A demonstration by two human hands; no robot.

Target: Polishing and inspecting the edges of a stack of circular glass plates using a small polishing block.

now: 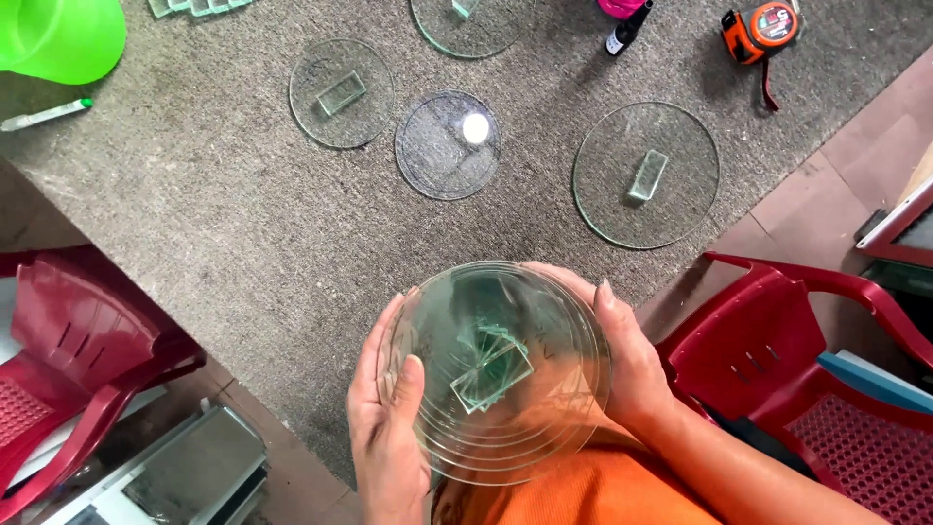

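— Where is the stack of round glass discs [505, 374] right now?

— Held at the near edge of the table [224, 243], partly over it and partly over the person's orange lap. The left hand [384, 418] cups the stack's left rim, thumb lying across the top disc. The right hand [627, 365] wraps the right rim, fingers [604, 297] curled over the far edge. Both hands are closed on the stack, pressing from opposite sides. Small rectangular glass pieces show through the middle of it.

— How much room around it?

— A broad bare stretch of grey carpet-like cover lies between the stack and the other glass. Further in, a large disc [646, 175] with a small glass block on it sits to the right, a textured disc [448, 146] with a white knob in the middle, and another disc [341, 92] with a block to the left. All are well apart from the hands.

— And the edges?

— The table's corner points toward the person. A red plastic chair [78, 340] stands near the left edge, another red chair [807, 369] close by the right hand's forearm. An orange tape measure [763, 29] lies at the far right, a green plastic vessel [58, 34] at the far left.
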